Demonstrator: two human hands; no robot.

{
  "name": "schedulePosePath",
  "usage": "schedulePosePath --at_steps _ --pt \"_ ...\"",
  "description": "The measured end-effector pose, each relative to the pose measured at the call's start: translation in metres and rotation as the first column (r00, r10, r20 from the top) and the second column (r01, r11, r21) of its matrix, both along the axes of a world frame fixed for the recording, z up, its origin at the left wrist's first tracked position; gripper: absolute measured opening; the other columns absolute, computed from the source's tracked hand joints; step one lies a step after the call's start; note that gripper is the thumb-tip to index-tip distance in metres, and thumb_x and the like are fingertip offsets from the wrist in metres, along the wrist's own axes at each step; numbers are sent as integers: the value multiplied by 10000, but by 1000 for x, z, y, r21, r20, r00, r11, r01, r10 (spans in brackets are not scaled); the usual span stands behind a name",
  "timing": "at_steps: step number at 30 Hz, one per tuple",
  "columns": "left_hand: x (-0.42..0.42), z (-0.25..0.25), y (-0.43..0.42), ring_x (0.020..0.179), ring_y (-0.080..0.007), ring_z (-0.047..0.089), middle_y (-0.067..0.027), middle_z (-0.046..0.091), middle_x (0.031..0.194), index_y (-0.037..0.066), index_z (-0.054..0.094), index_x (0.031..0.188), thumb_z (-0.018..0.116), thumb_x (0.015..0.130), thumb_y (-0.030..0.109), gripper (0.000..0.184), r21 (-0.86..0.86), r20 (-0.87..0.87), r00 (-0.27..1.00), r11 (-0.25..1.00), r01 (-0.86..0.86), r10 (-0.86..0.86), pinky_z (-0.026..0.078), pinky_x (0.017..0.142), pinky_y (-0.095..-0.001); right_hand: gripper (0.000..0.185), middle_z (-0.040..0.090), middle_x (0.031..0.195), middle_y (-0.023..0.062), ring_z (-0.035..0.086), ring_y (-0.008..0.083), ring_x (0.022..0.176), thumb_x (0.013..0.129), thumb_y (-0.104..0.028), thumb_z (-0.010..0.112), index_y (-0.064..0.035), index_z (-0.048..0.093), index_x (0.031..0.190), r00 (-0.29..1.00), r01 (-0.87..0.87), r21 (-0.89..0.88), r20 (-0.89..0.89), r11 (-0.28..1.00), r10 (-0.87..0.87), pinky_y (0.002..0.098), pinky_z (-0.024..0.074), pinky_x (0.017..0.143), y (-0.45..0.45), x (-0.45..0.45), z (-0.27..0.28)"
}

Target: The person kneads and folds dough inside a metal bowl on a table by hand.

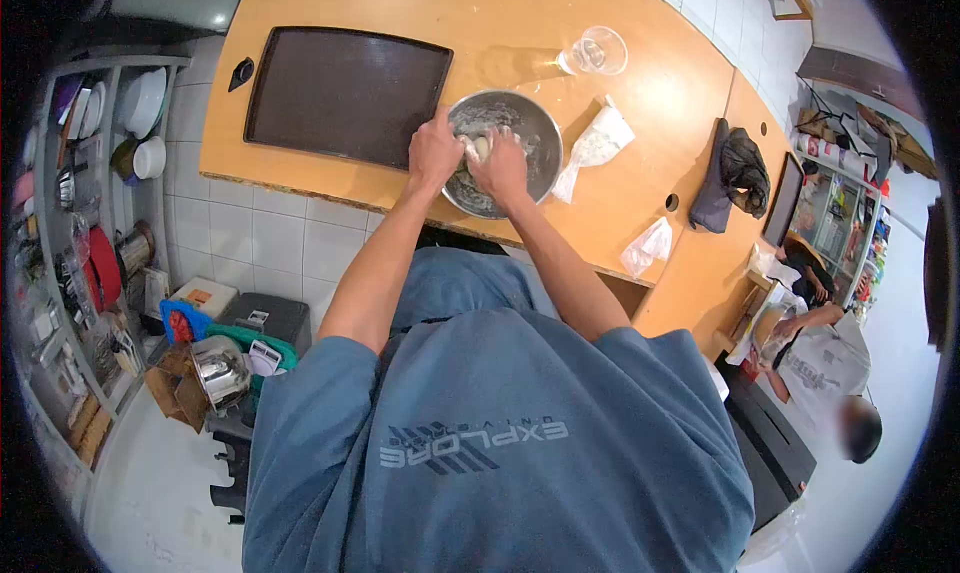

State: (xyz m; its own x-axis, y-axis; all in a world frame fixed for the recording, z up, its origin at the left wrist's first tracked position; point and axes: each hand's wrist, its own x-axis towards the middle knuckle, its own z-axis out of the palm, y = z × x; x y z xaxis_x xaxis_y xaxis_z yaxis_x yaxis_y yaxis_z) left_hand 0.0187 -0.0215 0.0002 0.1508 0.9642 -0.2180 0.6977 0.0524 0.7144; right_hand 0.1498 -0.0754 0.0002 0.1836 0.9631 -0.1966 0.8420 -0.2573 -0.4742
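A steel mixing bowl (pixel 545 138) stands at the front edge of the wooden table, its inside streaked with white. My left hand (pixel 436 155) reaches over the bowl's left rim, fingers curled in towards the middle. Inside the bowl is my right hand (pixel 499 161), its fingers bent round a small pale lump of dough (pixel 482 149). The fingertips of my left hand meet the lump's left side; how firmly they hold it is hard to make out. Both hands have white residue on them.
A dark baking tray (pixel 345 95) lies left of the bowl. A clear plastic cup (pixel 600 51) and a white plastic bag (pixel 600 145) are to the right, with a smaller bag (pixel 648 246) nearer. Another person (pixel 822 358) is at the far right.
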Motion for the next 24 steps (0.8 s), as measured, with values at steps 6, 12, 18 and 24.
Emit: schedulePosePath --at_steps 6,12,18,24 --pt "1 7 0 880 -504 670 -309 691 899 24 549 1193 602 907 87 298 -19 20 1000 1000 -20 20 527 760 -587 378 639 1095 247 611 440 1016 890 -353 673 -28 687 1083 999 -14 199 34 980 8 550 493 847 -1 -2 -21" --pt "0 5 1 894 -515 656 -300 691 931 15 550 1121 583 887 55 239 -41 17 999 998 -39 40 514 755 -597 377 628 1073 236 595 438 1020 866 -376 673 -61 689 1073 993 -47 156 113 987 29 556 474 846 6 0 -32" --pt "1 4 0 877 -512 661 -311 686 921 9 546 1107 580 889 50 224 -12 19 999 1000 -26 27 525 741 -583 427 619 1135 239 581 460 1103 853 -419 683 -74 685 1105 997 10 154 79 988 -22 585 450 947 10 2 -37" --pt "4 1 0 874 -513 662 -305 691 911 12 555 1122 577 889 49 237 -20 -13 999 999 -46 46 522 747 -589 693 606 1145 272 565 485 1136 720 -400 811 -28 608 1268 948 -204 2 -249 979 198 571 431 1018 20 38 -21"
